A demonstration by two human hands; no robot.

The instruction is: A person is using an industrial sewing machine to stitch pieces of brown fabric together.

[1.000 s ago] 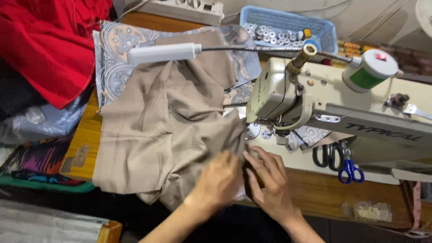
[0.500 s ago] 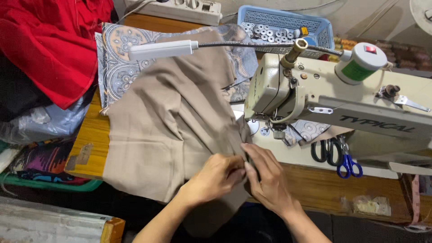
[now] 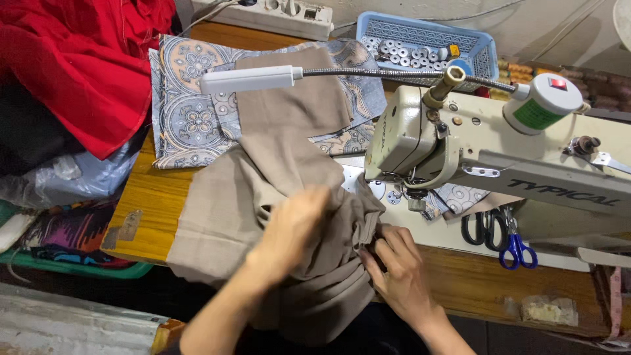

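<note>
Soft beige woven cloth [image 3: 276,177] bunched on wooden tabletop [image 3: 148,204], pressed under spread left hand [image 3: 296,220], folded edge pinched by right hand [image 3: 394,266], near cream sewing machine [image 3: 499,158].

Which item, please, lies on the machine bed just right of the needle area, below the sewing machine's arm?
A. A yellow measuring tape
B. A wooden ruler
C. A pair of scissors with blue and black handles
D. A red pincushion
C: the scissors, with one blue and one black handle loop, lie on the pale machine bed under the arm of the sewing machine.
</note>
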